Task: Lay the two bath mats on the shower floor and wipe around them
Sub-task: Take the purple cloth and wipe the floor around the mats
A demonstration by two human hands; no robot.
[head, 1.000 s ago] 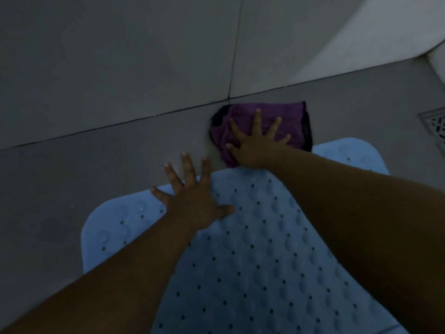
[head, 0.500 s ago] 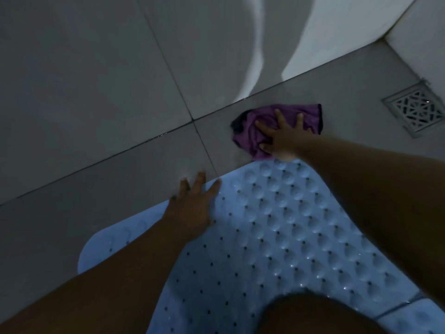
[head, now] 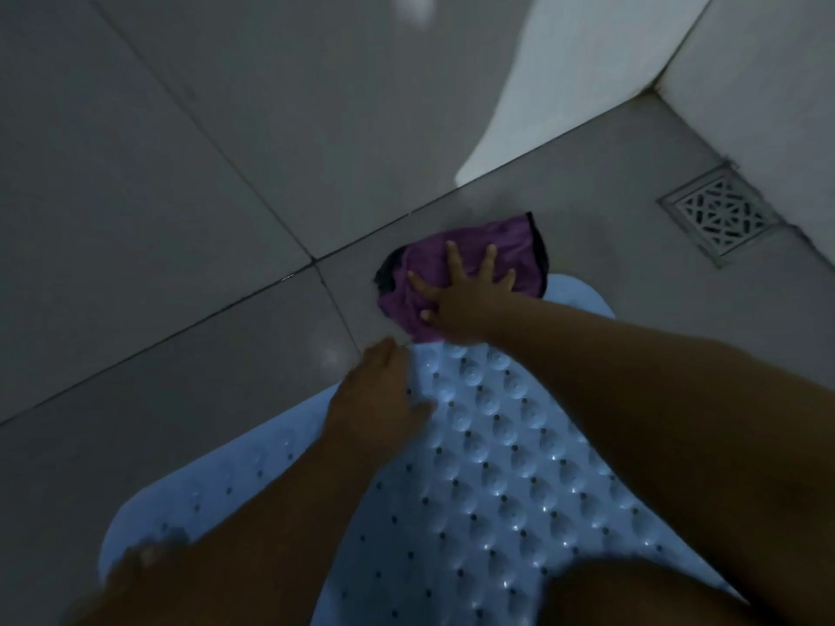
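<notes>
A light blue bath mat (head: pixel 488 449) with round suction cups and small holes lies on the grey tiled shower floor (head: pixel 180 219). Only this one mat is in view. A crumpled purple cloth (head: pixel 497 255) with a dark edge sits on the floor just past the mat's far end. My right hand (head: pixel 461 295) presses down on the cloth with fingers spread. My left hand (head: pixel 379 395) rests on the mat's far left edge, fingers together and blurred by motion, thumb on the mat.
A square metal floor drain (head: pixel 723 214) sits at the right, close to the white wall (head: pixel 745 61). My knee (head: pixel 641 594) covers the mat's near right part. A blurred bare foot (head: pixel 144 562) is at the mat's near left corner.
The view has swung left and tilted, bringing the drain further in. My right hand has spread flat on the cloth. My left hand's fingers drew together at the mat's edge.
</notes>
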